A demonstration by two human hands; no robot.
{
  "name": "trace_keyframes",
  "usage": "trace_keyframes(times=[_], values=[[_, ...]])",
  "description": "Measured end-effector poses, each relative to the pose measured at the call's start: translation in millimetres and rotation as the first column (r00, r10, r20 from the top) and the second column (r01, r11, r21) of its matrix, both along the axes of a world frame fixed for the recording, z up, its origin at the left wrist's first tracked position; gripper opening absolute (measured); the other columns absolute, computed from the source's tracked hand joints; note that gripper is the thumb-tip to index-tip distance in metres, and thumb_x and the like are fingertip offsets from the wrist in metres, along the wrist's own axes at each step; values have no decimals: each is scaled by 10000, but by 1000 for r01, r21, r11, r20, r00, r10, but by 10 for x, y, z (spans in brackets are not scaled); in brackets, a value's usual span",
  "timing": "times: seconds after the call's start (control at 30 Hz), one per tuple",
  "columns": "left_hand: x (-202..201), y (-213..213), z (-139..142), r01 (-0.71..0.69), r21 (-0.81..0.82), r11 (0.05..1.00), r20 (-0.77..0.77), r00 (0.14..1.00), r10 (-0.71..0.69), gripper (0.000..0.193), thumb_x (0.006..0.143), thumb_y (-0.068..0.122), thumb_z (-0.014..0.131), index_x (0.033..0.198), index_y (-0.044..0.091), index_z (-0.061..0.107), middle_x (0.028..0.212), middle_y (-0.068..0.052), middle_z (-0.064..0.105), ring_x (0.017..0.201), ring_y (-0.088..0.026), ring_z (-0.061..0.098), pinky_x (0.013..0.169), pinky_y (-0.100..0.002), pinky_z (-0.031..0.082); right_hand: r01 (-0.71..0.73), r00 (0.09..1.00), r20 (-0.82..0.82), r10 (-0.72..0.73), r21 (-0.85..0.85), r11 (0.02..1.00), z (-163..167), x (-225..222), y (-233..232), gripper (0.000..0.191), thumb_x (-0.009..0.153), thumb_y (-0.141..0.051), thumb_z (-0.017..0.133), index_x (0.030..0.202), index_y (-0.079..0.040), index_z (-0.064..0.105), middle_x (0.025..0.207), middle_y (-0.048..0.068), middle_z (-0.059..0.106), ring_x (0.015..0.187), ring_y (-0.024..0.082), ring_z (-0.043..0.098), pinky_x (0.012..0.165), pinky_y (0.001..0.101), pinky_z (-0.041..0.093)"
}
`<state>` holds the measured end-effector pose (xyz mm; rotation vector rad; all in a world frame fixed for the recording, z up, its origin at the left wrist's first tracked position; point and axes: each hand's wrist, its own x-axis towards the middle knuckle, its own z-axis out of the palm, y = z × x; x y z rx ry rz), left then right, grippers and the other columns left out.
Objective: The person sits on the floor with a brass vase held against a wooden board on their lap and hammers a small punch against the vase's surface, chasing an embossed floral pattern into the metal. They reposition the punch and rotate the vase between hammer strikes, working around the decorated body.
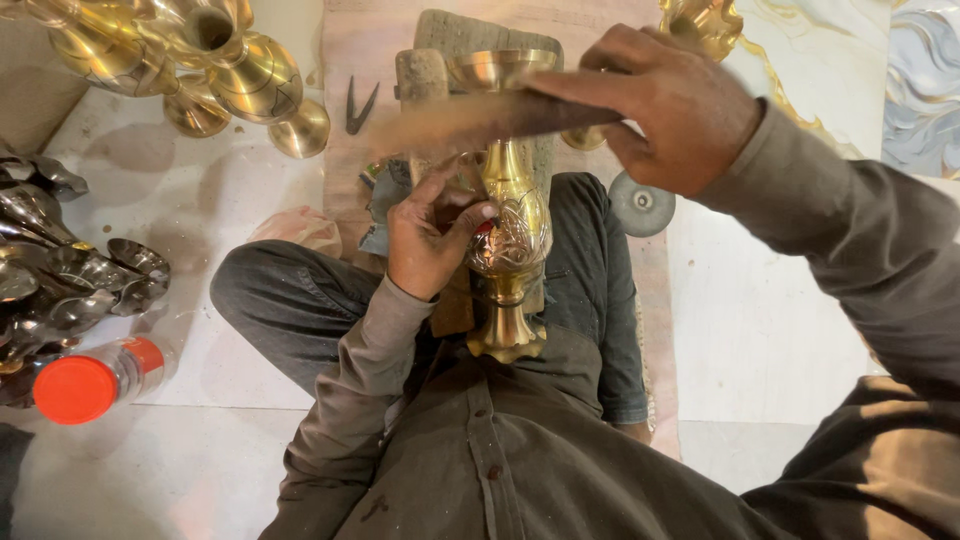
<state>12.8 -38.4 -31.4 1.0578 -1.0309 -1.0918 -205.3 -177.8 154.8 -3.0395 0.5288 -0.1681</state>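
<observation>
A tall brass vase with an engraved bulb lies along my lap, its foot toward my body and its flared mouth resting on a worn wooden block. My left hand clasps the vase at its bulb, with something small and red showing at the fingers. My right hand is raised over the vase's neck and grips a long flat tool that is blurred by motion and points left across the vase.
Several polished brass vases lie at the upper left. Dull grey metal pieces are heaped at the left edge, with a red-capped plastic bottle below them. A small pair of tongs and a grey disc lie on the floor.
</observation>
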Motion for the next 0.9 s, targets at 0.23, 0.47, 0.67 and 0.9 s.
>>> trace_keyframes(times=[0.23,0.47,0.67,0.9], values=[[-3,36,37,-35,-53,998,138,990,42,541,928,8,803,1418,-13,577,969,-113,793,882,-111,742,810,-274,637,91,993,78,-92,18,996,10,6,133,659,925,26,659,1539,-172,521,1144,133,599,984,299,607,851,452,532],[43,-1,55,11,-28,1000,84,996,-8,521,965,52,782,1436,22,562,973,-92,797,875,-95,739,807,-266,631,144,985,92,-144,0,990,33,6,197,576,957,26,635,1513,-101,551,1130,149,569,941,297,576,812,447,501],[53,18,146,38,-7,999,40,998,-38,533,963,40,776,1450,28,560,943,-89,773,859,-78,704,790,-247,607,102,993,66,-98,-68,992,-40,-60,111,572,986,50,629,1526,-141,624,1113,131,606,938,279,570,862,435,505],[70,8,202,44,3,999,87,995,-44,486,953,44,784,1397,21,589,918,-94,775,825,-87,727,765,-252,621,93,995,52,-87,-136,986,-69,-55,171,583,954,35,635,1494,-186,628,1120,112,619,942,296,586,829,452,491]])
